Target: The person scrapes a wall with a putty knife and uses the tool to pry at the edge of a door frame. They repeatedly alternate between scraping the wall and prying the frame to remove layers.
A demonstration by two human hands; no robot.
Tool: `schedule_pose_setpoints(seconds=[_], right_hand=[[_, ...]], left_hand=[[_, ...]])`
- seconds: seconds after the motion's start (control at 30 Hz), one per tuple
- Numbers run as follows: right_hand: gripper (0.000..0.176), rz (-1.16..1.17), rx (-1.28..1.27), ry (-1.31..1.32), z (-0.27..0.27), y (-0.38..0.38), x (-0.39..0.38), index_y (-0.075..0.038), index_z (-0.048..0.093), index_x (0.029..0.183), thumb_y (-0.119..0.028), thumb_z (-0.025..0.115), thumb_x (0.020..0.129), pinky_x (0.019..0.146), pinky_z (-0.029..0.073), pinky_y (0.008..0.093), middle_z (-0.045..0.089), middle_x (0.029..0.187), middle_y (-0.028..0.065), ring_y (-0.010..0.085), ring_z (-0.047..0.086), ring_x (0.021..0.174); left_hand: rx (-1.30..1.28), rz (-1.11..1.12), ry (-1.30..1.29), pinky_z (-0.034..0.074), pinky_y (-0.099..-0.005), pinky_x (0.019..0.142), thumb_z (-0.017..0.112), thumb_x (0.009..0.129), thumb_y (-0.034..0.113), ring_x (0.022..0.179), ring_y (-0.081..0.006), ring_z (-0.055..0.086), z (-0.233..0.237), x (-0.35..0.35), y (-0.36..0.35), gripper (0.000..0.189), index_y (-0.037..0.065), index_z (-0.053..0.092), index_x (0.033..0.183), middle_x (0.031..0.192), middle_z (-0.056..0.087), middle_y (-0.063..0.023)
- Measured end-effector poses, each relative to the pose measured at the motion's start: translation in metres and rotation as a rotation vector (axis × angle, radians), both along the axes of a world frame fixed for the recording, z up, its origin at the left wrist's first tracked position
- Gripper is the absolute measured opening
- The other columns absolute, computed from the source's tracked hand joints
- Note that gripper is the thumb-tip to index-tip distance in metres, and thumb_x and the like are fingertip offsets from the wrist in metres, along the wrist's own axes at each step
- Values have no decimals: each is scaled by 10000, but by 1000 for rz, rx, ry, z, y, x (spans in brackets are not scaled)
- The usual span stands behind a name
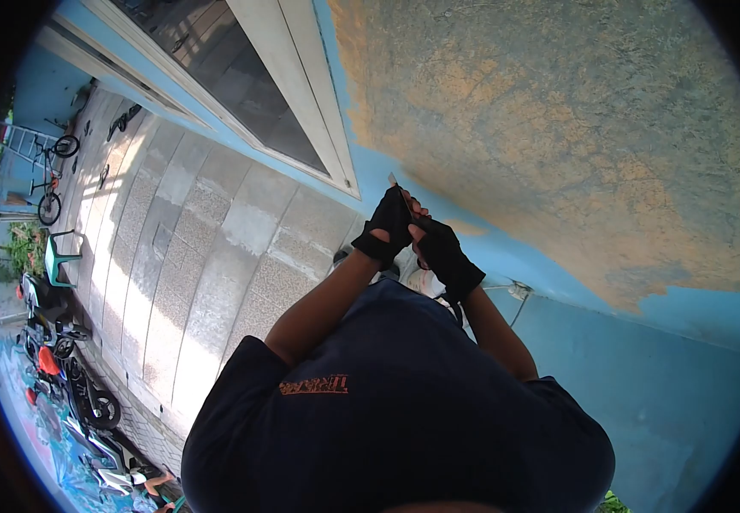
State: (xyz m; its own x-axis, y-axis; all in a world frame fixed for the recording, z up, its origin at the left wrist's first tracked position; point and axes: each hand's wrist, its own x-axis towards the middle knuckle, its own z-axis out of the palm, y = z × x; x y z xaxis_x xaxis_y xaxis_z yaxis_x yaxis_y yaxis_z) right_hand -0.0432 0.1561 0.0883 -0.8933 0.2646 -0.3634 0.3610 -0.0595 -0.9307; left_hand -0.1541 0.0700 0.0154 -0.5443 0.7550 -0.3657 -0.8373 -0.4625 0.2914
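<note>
A small, pale, flat blade [392, 179] points far and slightly left beside the blue wall [374, 175], gripped in the black-gloved left hand [394, 224]; the black-gloved right hand [442, 254] adjoins, its grip unclear.

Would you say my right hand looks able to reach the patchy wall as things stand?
Probably yes: the right hand is raised close beside the left hand, and nothing visible seems to stand between it and the patchy wall.

Well left of the left hand [393, 221], a bicycle [48, 173], a green chair [64, 257] and motorcycles [88, 389] are standing, a white-framed window [246, 81] sitting nearer.
</note>
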Motion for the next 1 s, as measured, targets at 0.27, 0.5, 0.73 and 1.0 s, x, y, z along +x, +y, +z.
schedule_pose_setpoints(seconds=[0.27, 0.5, 0.73, 1.0], right_hand=[[356, -151, -301, 70, 26, -5, -2, -84, 570, 1281, -315, 472, 1029, 441, 339, 221, 513, 611, -19, 54, 431, 468], [246, -206, -214, -61, 35, 2, -3, -74, 624, 1178, -230, 538, 1009, 486, 366, 221, 512, 679, -26, 53, 461, 519], [214, -150, 635, 241, 15, -24, -21, 3, 634, 950, -187, 544, 991, 654, 472, 330, 579, 702, 77, 205, 594, 681], [213, -109, 681, 158, 20, -18, -14, -2, 653, 983, -195, 564, 977, 691, 477, 336, 624, 767, 144, 249, 610, 725]], left_hand=[[51, -173, 216, 518, -464, 888, 415, 1032, 378, 979, -329, 642, 22, -15, 4, 315, 100, 544, 963, 877, 658, -118], [258, -216, 11, 481, -438, 903, 433, 1025, 397, 814, -249, 592, 25, -14, 22, 315, 130, 549, 904, 726, 538, -34], [506, -213, -126, 463, -413, 851, 394, 1018, 467, 731, -196, 530, 12, -27, 9, 439, 133, 554, 782, 609, 457, 1], [601, -244, -88, 444, -409, 879, 389, 1016, 483, 755, -188, 521, 8, -22, 16, 444, 129, 565, 814, 627, 457, 5]])
